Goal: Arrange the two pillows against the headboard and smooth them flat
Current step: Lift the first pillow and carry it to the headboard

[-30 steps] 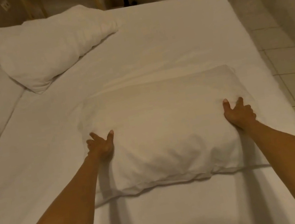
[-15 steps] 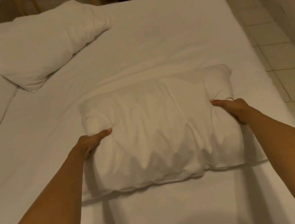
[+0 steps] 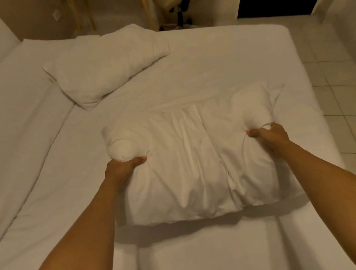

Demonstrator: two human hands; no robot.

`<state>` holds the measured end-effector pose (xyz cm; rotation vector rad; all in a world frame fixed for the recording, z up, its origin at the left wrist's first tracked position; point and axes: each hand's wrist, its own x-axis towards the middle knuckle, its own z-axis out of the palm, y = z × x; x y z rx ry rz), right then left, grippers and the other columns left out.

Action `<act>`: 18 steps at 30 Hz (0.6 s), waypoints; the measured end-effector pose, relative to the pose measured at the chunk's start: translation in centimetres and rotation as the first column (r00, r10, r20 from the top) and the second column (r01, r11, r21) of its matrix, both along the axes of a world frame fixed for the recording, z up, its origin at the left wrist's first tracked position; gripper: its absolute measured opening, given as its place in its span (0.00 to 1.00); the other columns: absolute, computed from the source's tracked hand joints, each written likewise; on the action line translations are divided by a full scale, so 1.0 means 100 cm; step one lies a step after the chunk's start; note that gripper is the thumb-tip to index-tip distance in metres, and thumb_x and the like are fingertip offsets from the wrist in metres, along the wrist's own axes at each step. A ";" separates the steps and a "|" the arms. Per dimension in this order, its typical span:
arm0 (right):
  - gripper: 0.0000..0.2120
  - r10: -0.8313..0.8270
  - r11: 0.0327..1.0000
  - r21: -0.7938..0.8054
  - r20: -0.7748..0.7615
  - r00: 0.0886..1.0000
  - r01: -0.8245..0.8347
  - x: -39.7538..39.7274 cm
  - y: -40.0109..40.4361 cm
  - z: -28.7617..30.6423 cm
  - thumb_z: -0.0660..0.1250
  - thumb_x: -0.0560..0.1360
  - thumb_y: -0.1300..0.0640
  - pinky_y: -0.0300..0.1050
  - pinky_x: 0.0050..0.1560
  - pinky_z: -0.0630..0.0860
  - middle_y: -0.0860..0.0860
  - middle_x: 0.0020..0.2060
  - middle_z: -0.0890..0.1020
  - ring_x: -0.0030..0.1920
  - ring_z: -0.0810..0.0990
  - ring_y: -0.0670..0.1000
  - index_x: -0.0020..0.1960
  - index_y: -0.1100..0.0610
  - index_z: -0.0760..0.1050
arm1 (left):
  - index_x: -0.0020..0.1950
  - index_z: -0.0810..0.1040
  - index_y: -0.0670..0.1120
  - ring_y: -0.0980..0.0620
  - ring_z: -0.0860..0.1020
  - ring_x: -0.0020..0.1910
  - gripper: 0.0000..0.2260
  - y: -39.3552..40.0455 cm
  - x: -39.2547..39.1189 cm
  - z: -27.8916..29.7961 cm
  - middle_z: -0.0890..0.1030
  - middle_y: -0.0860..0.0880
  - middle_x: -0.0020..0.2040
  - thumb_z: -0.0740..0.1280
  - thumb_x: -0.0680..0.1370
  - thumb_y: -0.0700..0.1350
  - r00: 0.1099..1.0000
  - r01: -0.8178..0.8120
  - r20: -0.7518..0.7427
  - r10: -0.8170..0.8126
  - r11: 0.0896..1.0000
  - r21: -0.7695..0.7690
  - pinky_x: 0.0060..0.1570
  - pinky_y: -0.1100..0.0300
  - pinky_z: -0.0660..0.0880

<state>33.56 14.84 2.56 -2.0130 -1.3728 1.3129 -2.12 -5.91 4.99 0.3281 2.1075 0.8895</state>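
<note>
**Near pillow gripped, far one waiting**

White bed [image 3: 218, 61] fills our view. We clench left hand [image 3: 121, 168] and right hand [image 3: 271, 136] into near pillow [image 3: 191, 163], bunching both ends, probably to lift it. Second pillow [image 3: 107, 64] lies askew at far left. Count: two pillows, two hands.

No legible text, label, brand, number or sign appears on any surface in view.
</note>
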 end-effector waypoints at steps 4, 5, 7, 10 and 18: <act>0.42 0.074 0.997 0.020 -0.042 0.996 -0.074 -0.026 -0.031 0.054 0.78 0.63 0.47 0.56 0.65 0.72 0.58 0.67 0.73 0.65 0.73 0.62 0.71 0.61 0.66 | 0.74 0.64 0.41 0.41 0.74 0.66 0.51 -0.059 -0.011 0.063 0.72 0.43 0.71 0.80 0.58 0.59 0.996 -0.083 -0.029 0.084 0.996 0.026 0.64 0.48 0.73; 0.42 0.096 0.995 0.026 -0.047 0.994 -0.095 -0.034 -0.040 0.068 0.78 0.64 0.47 0.56 0.65 0.72 0.58 0.67 0.73 0.65 0.74 0.62 0.71 0.61 0.66 | 0.74 0.64 0.41 0.41 0.73 0.66 0.49 -0.076 -0.013 0.078 0.71 0.43 0.71 0.80 0.60 0.58 0.993 -0.111 -0.032 0.112 0.993 0.032 0.64 0.49 0.73; 0.39 0.139 0.990 0.041 -0.075 0.987 -0.136 -0.052 -0.055 0.094 0.78 0.64 0.48 0.56 0.65 0.72 0.58 0.67 0.74 0.64 0.74 0.62 0.69 0.61 0.67 | 0.75 0.63 0.41 0.41 0.73 0.67 0.47 -0.108 -0.020 0.106 0.71 0.43 0.72 0.80 0.62 0.55 0.986 -0.163 -0.032 0.165 0.985 0.049 0.63 0.51 0.72; 0.37 0.221 0.975 0.049 -0.125 0.967 -0.217 -0.083 -0.079 0.129 0.78 0.65 0.50 0.56 0.64 0.73 0.58 0.66 0.75 0.63 0.75 0.62 0.68 0.61 0.68 | 0.74 0.64 0.41 0.41 0.72 0.67 0.44 -0.160 -0.033 0.140 0.70 0.43 0.72 0.79 0.64 0.54 0.967 -0.242 -0.057 0.247 0.967 0.082 0.60 0.53 0.71; 0.40 0.487 0.873 0.106 -0.193 0.852 -0.475 -0.199 -0.134 0.204 0.78 0.57 0.46 0.57 0.62 0.75 0.56 0.62 0.77 0.59 0.77 0.61 0.65 0.59 0.71 | 0.76 0.62 0.40 0.42 0.71 0.69 0.46 -0.289 -0.076 0.210 0.69 0.42 0.73 0.79 0.65 0.54 0.886 -0.443 -0.084 0.457 0.885 0.141 0.66 0.52 0.70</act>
